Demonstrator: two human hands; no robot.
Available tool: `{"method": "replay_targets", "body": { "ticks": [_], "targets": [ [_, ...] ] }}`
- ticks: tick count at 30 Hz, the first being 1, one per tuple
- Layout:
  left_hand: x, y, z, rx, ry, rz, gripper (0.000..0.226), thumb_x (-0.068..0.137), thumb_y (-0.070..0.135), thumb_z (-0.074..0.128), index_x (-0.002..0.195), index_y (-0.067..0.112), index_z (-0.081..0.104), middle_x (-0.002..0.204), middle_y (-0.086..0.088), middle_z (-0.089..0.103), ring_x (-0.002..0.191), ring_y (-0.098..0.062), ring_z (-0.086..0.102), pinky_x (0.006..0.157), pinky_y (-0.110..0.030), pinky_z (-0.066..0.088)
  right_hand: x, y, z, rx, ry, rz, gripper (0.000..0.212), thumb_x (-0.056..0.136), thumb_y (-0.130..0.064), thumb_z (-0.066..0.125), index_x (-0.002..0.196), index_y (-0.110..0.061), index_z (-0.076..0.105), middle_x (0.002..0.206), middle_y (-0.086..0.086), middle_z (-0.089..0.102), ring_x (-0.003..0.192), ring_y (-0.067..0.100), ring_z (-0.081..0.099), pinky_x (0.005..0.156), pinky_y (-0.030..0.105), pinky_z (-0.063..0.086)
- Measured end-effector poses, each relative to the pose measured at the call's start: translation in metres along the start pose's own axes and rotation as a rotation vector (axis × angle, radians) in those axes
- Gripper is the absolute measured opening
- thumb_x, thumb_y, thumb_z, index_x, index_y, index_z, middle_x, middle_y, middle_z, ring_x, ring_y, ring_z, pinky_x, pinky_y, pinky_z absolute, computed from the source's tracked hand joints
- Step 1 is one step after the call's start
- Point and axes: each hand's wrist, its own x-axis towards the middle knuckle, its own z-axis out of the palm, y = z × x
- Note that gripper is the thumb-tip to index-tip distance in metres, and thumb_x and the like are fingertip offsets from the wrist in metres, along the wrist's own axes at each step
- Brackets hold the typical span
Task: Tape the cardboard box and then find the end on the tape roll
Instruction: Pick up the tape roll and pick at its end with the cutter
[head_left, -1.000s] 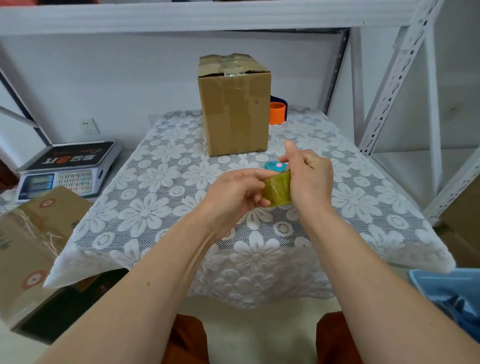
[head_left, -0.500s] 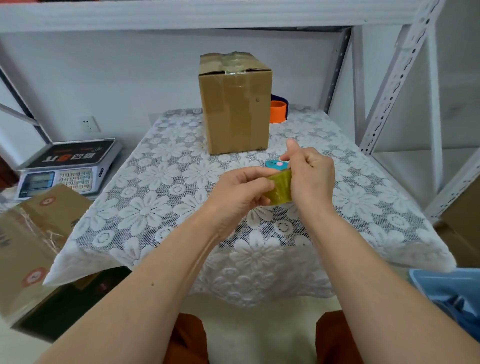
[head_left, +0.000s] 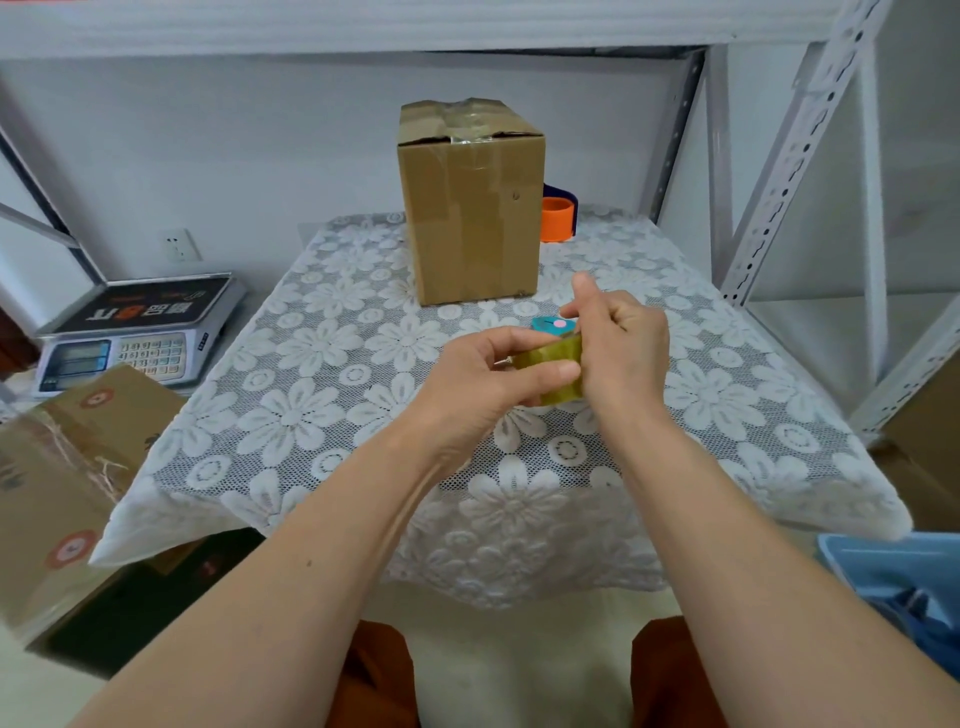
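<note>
above the bench (head_left: 332, 457), the left hand (head_left: 480, 384) and the right hand (head_left: 621, 348) both hold the tape roll (head_left: 553, 371) with curled fingers. behind the roll stands the taped cardboard box (head_left: 470, 202).

Scale (head_left: 140, 332) lid print, perhaps Chinese, unreadable.

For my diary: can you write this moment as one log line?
stage: finding tape end | both hands hold tape roll | cardboard box: taped, on table
</note>
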Motion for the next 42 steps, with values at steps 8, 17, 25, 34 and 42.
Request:
{"method": "replay_targets", "body": {
  "ticks": [8, 17, 25, 34, 42],
  "targets": [
    [0.0011, -0.0008, -0.0014, 0.036, -0.006, 0.055, 0.018, 0.080, -0.004, 0.067, 0.091, 0.010, 0.069, 0.087, -0.011, 0.064, 0.079, -0.027, 0.051, 0.068, -0.024, 0.049, -0.0001, 0.0005, 0.0011, 0.021, -0.012, -0.019, 0.055, 0.091, -0.042, 0.054, 0.070, 0.008, 0.063, 0.075, 0.005, 0.067, 0.077, 0.026, 0.064, 0.078, 0.049, 0.051],
    [-0.0008, 0.0013, 0.0012, 0.025, 0.029, 0.045, 0.012, 0.077, 0.002, 0.072, 0.084, 0.011, 0.070, 0.085, -0.010, 0.067, 0.073, -0.020, 0.054, 0.062, -0.021, 0.047, -0.0011, 0.0011, 0.0022, 0.014, -0.019, -0.052, 0.055, 0.092, -0.040, 0.054, 0.069, 0.010, 0.062, 0.076, 0.009, 0.067, 0.078, 0.026, 0.064, 0.078, 0.048, 0.050],
    [-0.0007, 0.0027, -0.0028, 0.045, -0.057, 0.021, 0.023, 0.072, 0.001, 0.073, 0.092, 0.012, 0.070, 0.087, -0.009, 0.065, 0.078, -0.023, 0.054, 0.067, -0.021, 0.049, 0.0007, 0.0010, 0.0003, 0.037, -0.005, -0.034, 0.054, 0.091, -0.040, 0.055, 0.070, 0.009, 0.063, 0.075, 0.005, 0.067, 0.077, 0.026, 0.064, 0.077, 0.049, 0.050],
    [-0.0004, 0.0033, 0.0007, 0.149, 0.028, 0.062, 0.020, 0.080, -0.002, 0.068, 0.093, 0.013, 0.069, 0.088, -0.017, 0.063, 0.075, -0.024, 0.051, 0.070, -0.027, 0.049, 0.0015, 0.0019, 0.0014, 0.054, -0.010, 0.009, 0.049, 0.091, -0.040, 0.055, 0.068, 0.001, 0.067, 0.075, 0.002, 0.067, 0.078, 0.022, 0.064, 0.079, 0.046, 0.051],
    [-0.0024, 0.0048, 0.0024, 0.157, 0.054, 0.064, 0.024, 0.066, 0.013, 0.082, 0.086, 0.020, 0.073, 0.079, -0.016, 0.060, 0.070, -0.023, 0.048, 0.074, -0.036, 0.047, 0.0018, 0.0017, 0.0020, 0.052, -0.008, -0.023, 0.050, 0.091, -0.040, 0.055, 0.067, 0.002, 0.066, 0.071, -0.004, 0.064, 0.078, 0.023, 0.065, 0.079, 0.046, 0.051]
  ]
}}
